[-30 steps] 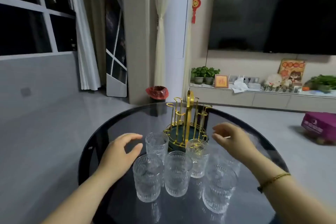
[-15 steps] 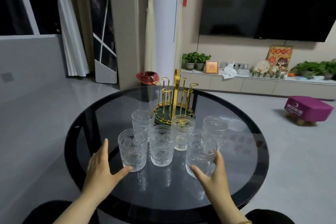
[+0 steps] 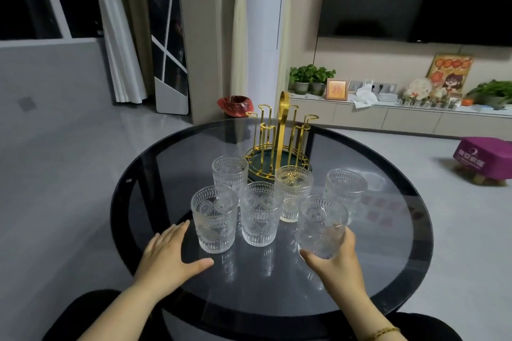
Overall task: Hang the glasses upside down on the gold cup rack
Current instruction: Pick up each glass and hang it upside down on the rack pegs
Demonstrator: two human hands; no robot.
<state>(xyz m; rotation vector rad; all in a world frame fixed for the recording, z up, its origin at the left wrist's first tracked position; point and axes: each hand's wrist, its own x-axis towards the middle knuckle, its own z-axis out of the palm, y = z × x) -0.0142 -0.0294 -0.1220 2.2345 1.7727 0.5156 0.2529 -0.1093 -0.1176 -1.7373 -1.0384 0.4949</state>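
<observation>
The right hand point(image 3: 336, 260) holds one glass point(image 3: 322, 225). The left hand point(image 3: 169, 253) lies flat on the round table point(image 3: 388, 243).

Six clear glasses point(image 3: 215, 219) showing embossed dot-and-medallion pattern up top, vertical ribbing lower down. Gold cup rack point(image 3: 279, 141) shining bright yellow-gold, sitting on a dark green tray base point(image 3: 260, 159). Round table point(image 3: 388, 230) showing smoky grey glass with black rim. Thin gold-coloured bracelet point(image 3: 383, 332) showing on the right wrist. Purple box point(image 3: 482, 153) sitting on grey floor.
</observation>
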